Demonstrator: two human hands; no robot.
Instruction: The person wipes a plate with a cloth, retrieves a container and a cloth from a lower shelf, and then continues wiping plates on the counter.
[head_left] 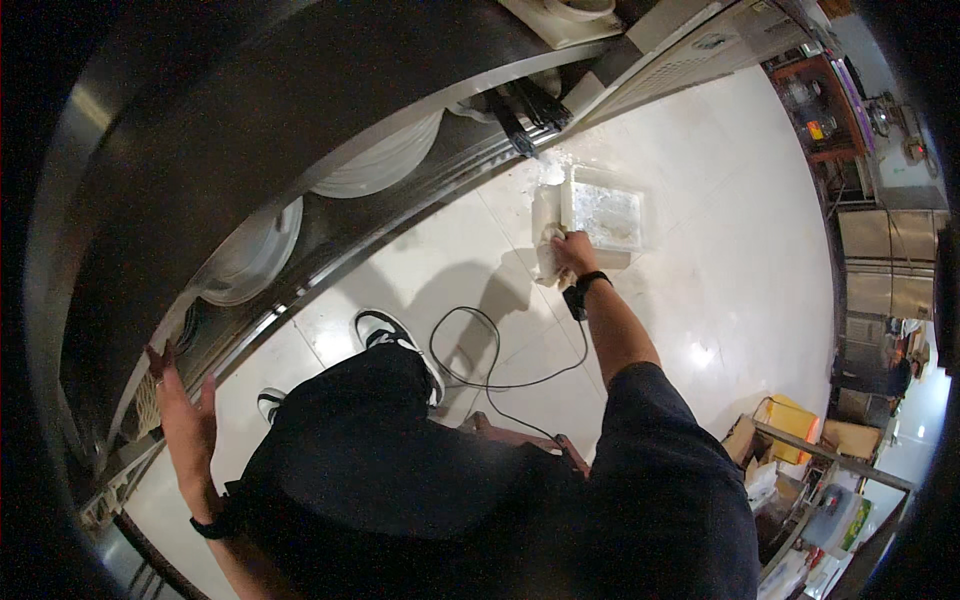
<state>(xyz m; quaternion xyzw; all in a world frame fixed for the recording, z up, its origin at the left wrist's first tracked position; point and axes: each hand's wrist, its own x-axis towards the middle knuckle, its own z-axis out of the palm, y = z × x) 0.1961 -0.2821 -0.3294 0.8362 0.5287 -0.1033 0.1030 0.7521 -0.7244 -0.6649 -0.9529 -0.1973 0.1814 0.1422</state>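
Dark metal tabletop (230, 120), far left, with an open shelf beneath its curved edge; left hand (190, 425) at that edge, fingers parted, nothing in its grip, exact contact not discernible. Next, on the shelf: round translucent bowls (260, 262), stacked, contents not discernible; then white plates (385, 160), a nested pile; farther along, black objects (535, 105), kind unclear. Centre: black-and-white shoe (432, 375) on the pale tiled floor (370, 290); black cable (490, 350), looped, same floor. Right of these: pale cloth (550, 258), bunched, clamped in the closed right hand (575, 252), beside the near left corner of one rectangular tub (569, 205). Tub: pale, open-topped, standing on the floor; contents whitish-grey and glossy, whether liquid or solid not discernible. Hands well apart. Lower right: metal rack (835, 458) bearing one yellow box (793, 425), cardboard cartons (850, 438) and one clear plastic container (832, 515), interior unclear. Upper right: red-brown shelving (835, 100) with glass-like vessels (800, 92), too small to itemise.
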